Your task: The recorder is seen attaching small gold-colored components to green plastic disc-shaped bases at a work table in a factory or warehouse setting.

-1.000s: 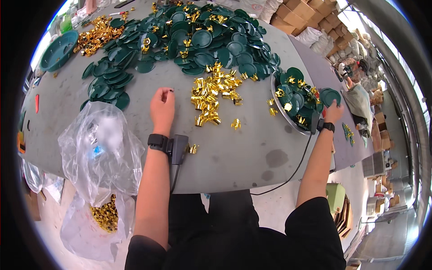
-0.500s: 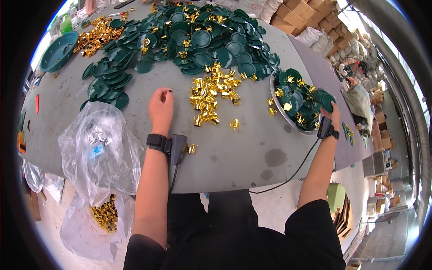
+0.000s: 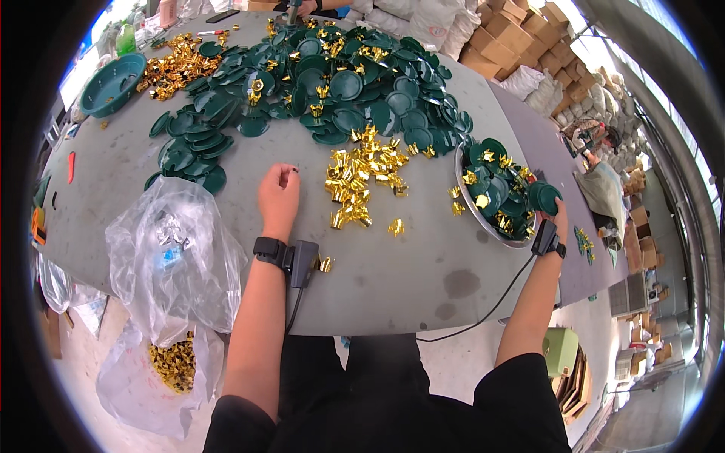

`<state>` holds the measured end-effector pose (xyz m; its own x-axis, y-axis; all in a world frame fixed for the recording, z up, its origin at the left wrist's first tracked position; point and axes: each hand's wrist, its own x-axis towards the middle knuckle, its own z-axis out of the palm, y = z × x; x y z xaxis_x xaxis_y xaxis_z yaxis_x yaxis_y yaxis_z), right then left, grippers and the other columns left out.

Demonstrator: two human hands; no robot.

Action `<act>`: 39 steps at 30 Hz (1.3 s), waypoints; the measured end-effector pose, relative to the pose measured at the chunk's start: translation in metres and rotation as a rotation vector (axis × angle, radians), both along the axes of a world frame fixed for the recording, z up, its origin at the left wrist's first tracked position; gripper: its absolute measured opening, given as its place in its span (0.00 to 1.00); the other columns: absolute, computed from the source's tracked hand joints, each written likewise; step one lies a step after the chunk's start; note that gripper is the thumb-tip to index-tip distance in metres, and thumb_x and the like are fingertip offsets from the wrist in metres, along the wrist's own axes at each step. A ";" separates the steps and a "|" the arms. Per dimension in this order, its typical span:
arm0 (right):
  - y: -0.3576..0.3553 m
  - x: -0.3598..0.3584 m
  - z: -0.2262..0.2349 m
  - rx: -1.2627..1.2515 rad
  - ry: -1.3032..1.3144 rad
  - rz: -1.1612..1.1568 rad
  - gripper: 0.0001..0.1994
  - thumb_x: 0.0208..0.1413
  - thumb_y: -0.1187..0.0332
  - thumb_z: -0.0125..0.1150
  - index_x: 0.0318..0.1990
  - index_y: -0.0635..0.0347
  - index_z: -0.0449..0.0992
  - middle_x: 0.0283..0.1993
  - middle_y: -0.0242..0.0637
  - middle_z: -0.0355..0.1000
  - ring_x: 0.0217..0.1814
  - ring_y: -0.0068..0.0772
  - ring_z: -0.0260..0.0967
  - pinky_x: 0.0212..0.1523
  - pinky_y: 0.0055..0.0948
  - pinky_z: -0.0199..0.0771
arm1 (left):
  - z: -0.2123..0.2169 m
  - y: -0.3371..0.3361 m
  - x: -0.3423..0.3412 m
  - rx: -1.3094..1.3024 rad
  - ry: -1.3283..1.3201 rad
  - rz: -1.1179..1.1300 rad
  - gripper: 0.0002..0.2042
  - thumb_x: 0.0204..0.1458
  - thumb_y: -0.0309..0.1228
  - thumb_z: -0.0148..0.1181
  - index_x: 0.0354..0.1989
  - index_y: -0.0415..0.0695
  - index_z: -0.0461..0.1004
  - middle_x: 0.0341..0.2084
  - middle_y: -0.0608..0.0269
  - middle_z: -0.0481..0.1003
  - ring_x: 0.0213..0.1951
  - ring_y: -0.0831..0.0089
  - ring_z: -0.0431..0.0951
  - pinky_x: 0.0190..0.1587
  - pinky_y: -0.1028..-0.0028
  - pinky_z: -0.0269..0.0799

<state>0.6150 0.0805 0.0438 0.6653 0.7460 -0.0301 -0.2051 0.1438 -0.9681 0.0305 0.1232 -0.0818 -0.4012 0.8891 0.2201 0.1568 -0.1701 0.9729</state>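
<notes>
My left hand [image 3: 278,195] rests on the grey table [image 3: 423,279], with thumb and forefinger pinched on a small dark piece [image 3: 291,171]. To its right lies a heap of gold clips [image 3: 362,177]. My right hand [image 3: 557,219] is at the right rim of a metal bowl [image 3: 474,223] and grips a dark green round lid [image 3: 544,196]. The bowl holds several green lids with gold clips fitted on them. Both wrists wear a black band with a small device.
A large spread of green lids [image 3: 347,83] mixed with gold clips covers the far table. A green basin [image 3: 112,83] stands far left, and clear plastic bags [image 3: 174,249] hang off the near left edge. One lower bag holds gold clips [image 3: 174,362]. Cardboard boxes [image 3: 521,34] are stacked beyond.
My right hand has drawn slightly back toward me along the bowl's right rim with the green lid. The left hand has stayed where it was.
</notes>
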 end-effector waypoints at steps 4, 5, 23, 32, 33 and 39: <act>0.007 0.093 -0.013 0.117 -0.504 0.087 0.16 0.51 0.57 0.55 0.43 0.57 0.69 0.36 0.34 0.71 0.34 0.31 0.70 0.38 0.25 0.71 | 0.010 -0.003 0.011 0.056 0.039 0.051 0.05 0.50 0.30 0.51 0.31 0.44 0.72 0.18 0.64 0.71 0.22 0.78 0.70 0.28 0.77 0.65; 0.017 0.039 -0.023 -0.074 -0.201 0.109 0.15 0.52 0.57 0.55 0.42 0.57 0.70 0.38 0.34 0.72 0.35 0.29 0.70 0.35 0.25 0.71 | 0.007 -0.015 -0.007 0.009 0.120 0.087 0.06 0.49 0.31 0.51 0.31 0.45 0.73 0.19 0.60 0.72 0.23 0.71 0.72 0.28 0.74 0.66; -0.035 -0.204 0.025 0.175 -0.777 0.069 0.07 0.52 0.71 0.59 0.32 0.62 0.66 0.27 0.24 0.62 0.30 0.15 0.58 0.32 0.17 0.60 | 0.072 -0.033 -0.005 -0.084 0.056 -0.120 0.11 0.52 0.34 0.50 0.41 0.46 0.71 0.32 0.58 0.75 0.38 0.65 0.75 0.41 0.69 0.69; -0.056 -0.402 -0.003 0.465 -1.196 0.574 0.11 0.39 0.75 0.63 0.33 0.61 0.71 0.31 0.37 0.66 0.32 0.33 0.65 0.30 0.27 0.66 | 0.106 -0.110 0.085 0.009 -0.898 -0.642 0.24 0.54 0.31 0.48 0.60 0.52 0.51 0.49 0.59 0.65 0.47 0.70 0.68 0.48 0.71 0.67; -0.056 -0.407 -0.003 0.471 -1.257 0.623 0.12 0.39 0.73 0.63 0.35 0.60 0.72 0.34 0.38 0.67 0.36 0.37 0.67 0.34 0.28 0.68 | 0.104 -0.113 0.087 0.066 -0.984 -0.491 0.23 0.54 0.33 0.49 0.59 0.53 0.52 0.48 0.59 0.65 0.47 0.70 0.68 0.48 0.69 0.68; -0.027 -0.381 0.005 0.333 -1.176 0.945 0.19 0.42 0.68 0.64 0.45 0.58 0.71 0.45 0.42 0.69 0.45 0.41 0.68 0.46 0.33 0.67 | 0.100 -0.062 0.017 -0.090 -1.015 -0.407 0.20 0.54 0.34 0.46 0.57 0.54 0.55 0.46 0.59 0.67 0.44 0.63 0.71 0.41 0.62 0.72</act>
<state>0.2337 0.0533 0.0486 -0.5093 0.7610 0.4018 0.4870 0.6398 -0.5945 0.0480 0.0612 0.0180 -0.0321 0.9923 -0.1193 -0.7760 0.0504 0.6287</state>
